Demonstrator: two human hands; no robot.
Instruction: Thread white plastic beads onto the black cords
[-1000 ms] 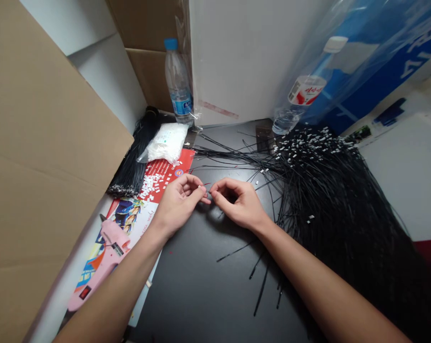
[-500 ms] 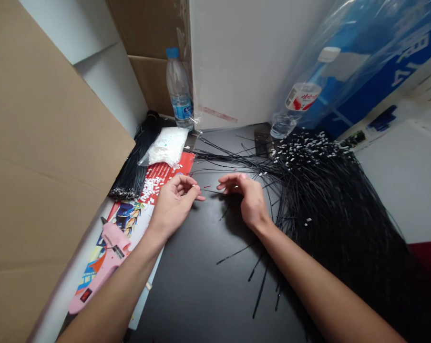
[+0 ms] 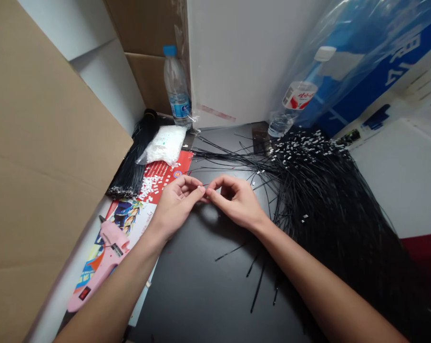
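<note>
a small white piece (image 3: 201, 187) is pinched between the narrowed fingertips of the left hand (image 3: 172, 209), over a dark tabletop (image 3: 194, 286). by the right hand (image 3: 239, 202), thumb and forefinger are pressed together just beside it; what is gripped there cannot be told. black wires (image 3: 326, 205) are heaped at right, a pink glue gun (image 3: 97, 277) laid at left.

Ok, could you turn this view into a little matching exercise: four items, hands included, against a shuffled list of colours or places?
1. Glue gun
2. Large heap of cords
3. Stuffed plastic bag
4. Left hand and right hand

A. Close together over the dark table
B. Pink, with a red switch
C. White, near the blue-capped bottle
D. Black, with many white tips

Pairs: 1-B, 2-D, 3-C, 4-A
</note>
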